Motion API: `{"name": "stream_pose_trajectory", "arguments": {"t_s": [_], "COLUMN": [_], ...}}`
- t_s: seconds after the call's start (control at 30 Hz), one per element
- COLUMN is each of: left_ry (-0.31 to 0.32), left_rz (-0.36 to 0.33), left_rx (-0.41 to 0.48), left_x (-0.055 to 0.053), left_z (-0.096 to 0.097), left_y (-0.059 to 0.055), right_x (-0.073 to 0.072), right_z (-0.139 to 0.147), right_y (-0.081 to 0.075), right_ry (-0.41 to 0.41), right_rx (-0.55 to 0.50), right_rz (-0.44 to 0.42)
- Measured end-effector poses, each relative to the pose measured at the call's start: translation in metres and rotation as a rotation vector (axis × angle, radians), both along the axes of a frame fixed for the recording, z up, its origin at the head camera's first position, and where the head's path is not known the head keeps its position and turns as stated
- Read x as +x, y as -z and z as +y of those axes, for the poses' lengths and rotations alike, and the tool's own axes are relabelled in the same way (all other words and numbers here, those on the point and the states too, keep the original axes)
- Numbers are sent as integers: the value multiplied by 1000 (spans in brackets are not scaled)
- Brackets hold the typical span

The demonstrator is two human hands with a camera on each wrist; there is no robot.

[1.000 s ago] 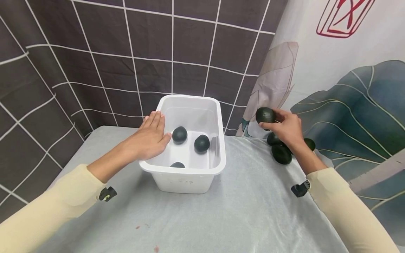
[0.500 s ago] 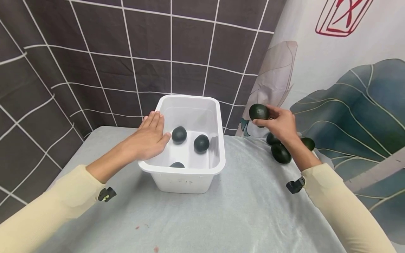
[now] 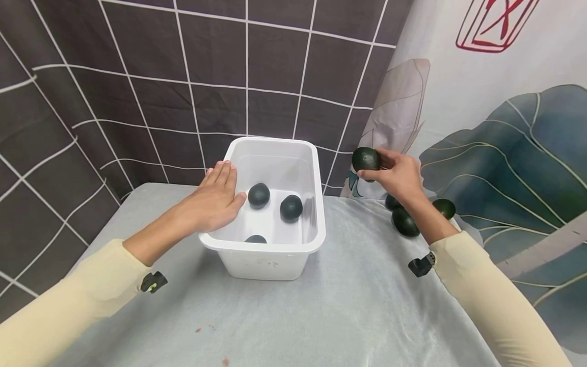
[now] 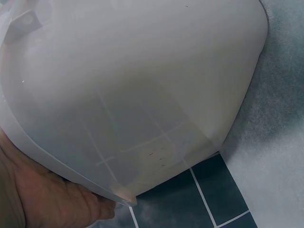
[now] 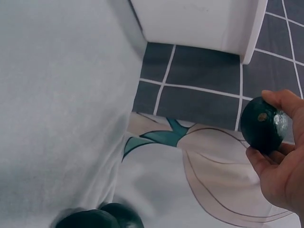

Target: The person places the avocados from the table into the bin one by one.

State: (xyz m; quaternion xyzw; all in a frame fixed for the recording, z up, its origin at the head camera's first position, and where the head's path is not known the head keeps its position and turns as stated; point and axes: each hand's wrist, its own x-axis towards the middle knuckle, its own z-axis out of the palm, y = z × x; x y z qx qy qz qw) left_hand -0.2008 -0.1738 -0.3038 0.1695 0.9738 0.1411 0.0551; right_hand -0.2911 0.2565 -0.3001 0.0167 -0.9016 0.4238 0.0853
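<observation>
Your right hand (image 3: 398, 174) pinches a dark green fruit (image 3: 366, 158), fingers clamped on it with the thumb on one side, just right of centre in the head view. You hold that fruit up off the counter (image 3: 348, 306), to the right of the white tub (image 3: 271, 262) and apart from it. In the right wrist view it sits at the right of the frame, a small pale spot on its skin.

Your left hand (image 3: 214, 200) rests on the tub's left rim, near the middle of the head view, its fingers straight and close together, thumb apart. The left wrist view has the tub's outer wall across most of the frame and your hand against the rim at lower left.

Inside the tub lie three dark fruits (image 3: 291, 208), apart from one another; the front rim partly hides the nearest. Beyond your right forearm, three loose fruits (image 3: 405, 223) are grouped on the counter at the right of the frame, partly covered by your arm. Behind the tub hangs a dark gridded cloth (image 3: 215, 56); a leaf-patterned cloth (image 3: 527, 168) fills the right.
</observation>
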Motion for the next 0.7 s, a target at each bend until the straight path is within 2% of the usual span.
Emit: {"name": "stream_pose_trajectory", "arguments": {"t_s": [0.7], "left_ry": [5], "left_rz": [-3], "left_rx": [5], "left_x": [-2], "left_z": [-1], "left_y": [1], "right_x": [-2], "right_z": [-23], "right_y": [-10], "right_ry": [-52], "right_rx": [-13], "right_rz": [28]}}
